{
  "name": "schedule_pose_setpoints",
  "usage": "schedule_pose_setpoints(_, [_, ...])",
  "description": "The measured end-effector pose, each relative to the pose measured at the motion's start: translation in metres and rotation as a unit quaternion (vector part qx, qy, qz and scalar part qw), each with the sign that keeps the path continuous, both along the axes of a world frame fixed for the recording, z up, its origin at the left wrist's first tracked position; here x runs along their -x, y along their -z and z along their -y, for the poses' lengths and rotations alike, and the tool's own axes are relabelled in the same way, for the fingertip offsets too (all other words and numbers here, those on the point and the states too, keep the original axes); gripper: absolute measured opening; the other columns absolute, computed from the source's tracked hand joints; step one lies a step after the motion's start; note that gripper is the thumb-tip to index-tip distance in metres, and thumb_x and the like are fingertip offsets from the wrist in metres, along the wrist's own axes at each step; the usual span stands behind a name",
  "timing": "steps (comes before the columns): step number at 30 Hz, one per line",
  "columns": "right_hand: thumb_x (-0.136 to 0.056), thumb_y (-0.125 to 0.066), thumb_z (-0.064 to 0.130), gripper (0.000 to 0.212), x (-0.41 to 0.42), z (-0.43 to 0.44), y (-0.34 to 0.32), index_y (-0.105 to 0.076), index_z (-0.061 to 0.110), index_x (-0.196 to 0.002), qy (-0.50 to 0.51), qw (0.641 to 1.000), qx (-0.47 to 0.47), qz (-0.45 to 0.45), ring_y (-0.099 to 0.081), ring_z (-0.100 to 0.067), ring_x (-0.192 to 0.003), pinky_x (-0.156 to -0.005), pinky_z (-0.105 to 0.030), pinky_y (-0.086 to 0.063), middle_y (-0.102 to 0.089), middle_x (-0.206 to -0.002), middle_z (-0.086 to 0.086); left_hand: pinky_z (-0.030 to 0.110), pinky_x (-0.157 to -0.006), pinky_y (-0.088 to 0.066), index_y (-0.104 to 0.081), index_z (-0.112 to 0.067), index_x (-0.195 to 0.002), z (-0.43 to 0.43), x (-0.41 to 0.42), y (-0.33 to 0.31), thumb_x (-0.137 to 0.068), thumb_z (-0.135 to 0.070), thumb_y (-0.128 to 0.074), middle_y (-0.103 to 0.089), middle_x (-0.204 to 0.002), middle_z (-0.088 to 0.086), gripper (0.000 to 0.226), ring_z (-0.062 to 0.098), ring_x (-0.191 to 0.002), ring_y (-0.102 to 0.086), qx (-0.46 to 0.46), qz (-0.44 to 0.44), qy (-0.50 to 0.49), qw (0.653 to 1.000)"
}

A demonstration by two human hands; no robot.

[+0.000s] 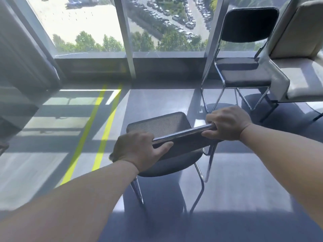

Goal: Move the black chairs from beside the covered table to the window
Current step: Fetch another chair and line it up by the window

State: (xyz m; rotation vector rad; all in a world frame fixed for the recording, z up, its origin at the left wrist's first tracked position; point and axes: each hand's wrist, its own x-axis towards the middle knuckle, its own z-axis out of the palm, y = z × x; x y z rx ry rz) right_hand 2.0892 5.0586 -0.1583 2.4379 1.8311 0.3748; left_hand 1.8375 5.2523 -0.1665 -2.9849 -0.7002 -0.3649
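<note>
Through the head camera, the person faces the window (pixel 87 23) with both hands on a black chair (pixel 174 165). The left hand (pixel 139 151) is curled round the left end of its chrome top rail (pixel 183 132), thumb lying along the backrest. The right hand (pixel 227 123) is wrapped tight round the right end. The chair sits on the open floor (pixel 157 100), short of the glass, between the yellow lines (pixel 104 128) and a second black chair (pixel 244 72) standing at the window's foot beside a pale chair (pixel 297 49). I cannot tell whether its feet touch the floor.

I'd carry it level with an even grip and set it down left of the parked chair, square to the sill, without knocking the chrome legs together.
</note>
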Motion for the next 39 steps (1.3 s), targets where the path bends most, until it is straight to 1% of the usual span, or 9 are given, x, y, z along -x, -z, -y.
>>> schedule_pose_setpoints(4, [-0.074, -0.027, 0.080, 0.071, -0.070, -0.015, -0.002, -0.061, 0.018, -0.081, -0.035, 0.999, 0.007, 0.022, -0.064, -0.030, -0.075, -0.057, -0.033, -0.035, -0.067, -0.080, 0.000, 0.027, -0.050, -0.024, -0.045, -0.023, -0.057, 0.005, -0.058, 0.001, -0.072, -0.093, -0.012, -0.041, -0.057, -0.011, 0.078, 0.019, -0.061, -0.047, 0.011, 0.003, -0.032, 0.999])
schedule_pose_setpoints(9, [-0.073, -0.022, 0.082, 0.077, -0.130, -0.042, 0.001, -0.061, 0.016, -0.078, -0.040, 0.999, -0.034, 0.003, -0.064, -0.034, -0.068, -0.056, -0.033, -0.033, -0.067, -0.075, -0.004, 0.028, -0.049, -0.024, -0.044, -0.022, -0.055, -0.028, -0.122, 0.004, -0.073, -0.092, -0.013, -0.048, -0.056, -0.010, 0.079, 0.021, -0.058, -0.049, -0.007, 0.022, -0.025, 0.999])
schedule_pose_setpoints(14, [-0.074, -0.017, 0.088, 0.076, -0.142, -0.080, 0.010, -0.055, 0.022, -0.077, 0.019, 0.996, -0.081, -0.014, -0.065, -0.031, -0.071, -0.057, -0.034, -0.031, -0.070, -0.076, -0.001, 0.026, -0.048, -0.016, -0.045, -0.023, -0.057, -0.114, -0.164, 0.003, -0.077, -0.089, 0.004, -0.056, -0.061, -0.008, 0.085, 0.019, -0.054, -0.043, -0.058, 0.027, 0.066, 0.996])
schedule_pose_setpoints(18, [-0.076, -0.009, 0.091, 0.077, -0.151, -0.117, 0.013, -0.046, 0.024, -0.069, 0.100, 0.992, -0.068, -0.024, -0.063, -0.029, -0.071, -0.058, -0.036, -0.031, -0.067, -0.073, 0.001, 0.028, -0.050, -0.025, -0.058, -0.024, -0.065, -0.194, -0.224, 0.001, -0.079, -0.087, 0.002, -0.065, -0.070, -0.006, 0.088, 0.024, -0.065, -0.060, -0.086, 0.027, 0.152, 0.984])
schedule_pose_setpoints(21, [-0.079, -0.010, 0.089, 0.074, -0.171, -0.154, 0.012, -0.041, 0.023, -0.063, 0.163, 0.983, -0.076, -0.031, -0.055, -0.029, -0.063, -0.057, -0.036, -0.029, -0.056, -0.062, 0.004, 0.032, -0.058, -0.040, -0.066, -0.022, -0.078, -0.255, -0.286, 0.003, -0.075, -0.086, 0.001, -0.066, -0.079, -0.006, 0.092, 0.023, -0.082, -0.065, -0.090, 0.007, 0.217, 0.972])
schedule_pose_setpoints(24, [-0.081, -0.011, 0.087, 0.071, -0.197, -0.194, 0.008, -0.036, 0.024, -0.061, 0.202, 0.976, -0.069, -0.043, -0.044, -0.026, -0.060, -0.057, -0.037, -0.028, -0.037, -0.056, 0.009, 0.029, -0.057, -0.038, -0.066, -0.027, -0.083, -0.306, -0.344, -0.001, -0.070, -0.087, 0.018, -0.065, -0.081, -0.009, 0.105, 0.017, -0.086, -0.065, -0.104, -0.004, 0.258, 0.961])
schedule_pose_setpoints(29, [-0.080, -0.013, 0.086, 0.072, -0.254, -0.235, 0.006, -0.036, 0.021, -0.058, 0.203, 0.976, -0.066, -0.040, -0.043, -0.026, -0.058, -0.054, -0.035, -0.022, -0.038, -0.053, 0.008, 0.028, -0.053, -0.037, -0.057, -0.024, -0.065, -0.346, -0.395, 0.003, -0.068, -0.090, 0.020, -0.059, -0.069, -0.010, 0.102, 0.018, -0.077, -0.064, -0.090, 0.000, 0.254, 0.963])
schedule_pose_setpoints(36, [-0.077, -0.020, 0.087, 0.070, -0.358, -0.235, 0.010, -0.031, 0.022, -0.054, 0.170, 0.983, -0.063, -0.007, -0.044, -0.024, -0.053, -0.050, -0.030, -0.021, -0.053, -0.054, 0.005, 0.027, -0.047, -0.022, -0.045, -0.024, -0.057, -0.321, -0.453, 0.007, -0.068, -0.091, 0.018, -0.057, -0.064, -0.011, 0.093, 0.015, -0.070, -0.064, -0.072, 0.001, 0.177, 0.982])
schedule_pose_setpoints(39, [-0.079, -0.022, 0.085, 0.068, -0.409, -0.236, 0.008, -0.027, 0.023, -0.052, 0.135, 0.989, -0.067, 0.012, -0.039, -0.022, -0.050, -0.048, -0.025, -0.012, -0.040, -0.050, 0.008, 0.027, -0.046, -0.024, -0.044, -0.023, -0.056, -0.306, -0.482, 0.005, -0.069, -0.092, 0.011, -0.040, -0.055, -0.010, 0.089, 0.017, -0.066, -0.062, -0.050, -0.013, 0.128, 0.990])
